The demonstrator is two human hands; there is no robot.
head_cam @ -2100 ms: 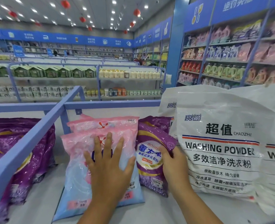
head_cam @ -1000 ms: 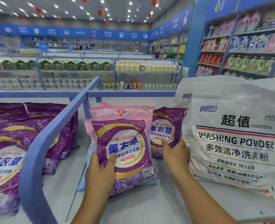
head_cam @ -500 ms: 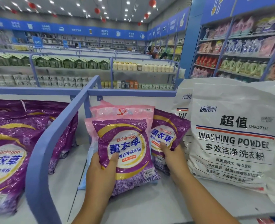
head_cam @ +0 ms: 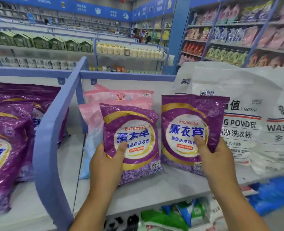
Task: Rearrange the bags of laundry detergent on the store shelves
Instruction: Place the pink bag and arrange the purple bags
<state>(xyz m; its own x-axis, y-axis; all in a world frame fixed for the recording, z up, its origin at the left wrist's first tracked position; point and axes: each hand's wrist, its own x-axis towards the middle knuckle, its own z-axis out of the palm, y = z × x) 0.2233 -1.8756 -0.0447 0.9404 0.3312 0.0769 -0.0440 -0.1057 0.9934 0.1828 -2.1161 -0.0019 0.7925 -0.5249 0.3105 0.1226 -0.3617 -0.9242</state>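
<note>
Now each hand — left hand, right hand — grips a purple bag.

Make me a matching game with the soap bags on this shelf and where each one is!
Things:
1. purple bag in the left hand
2. purple bag in the right hand
3. pink bags
4. white bags

Places:
A. far right of the shelf, printed WASHING POWDER
B. standing behind the left-hand purple bag
C. held by the right hand, overlapping a white bag
D. held by the left hand, in front of the pink ones

Pairs: 1-D, 2-C, 3-B, 4-A
</note>
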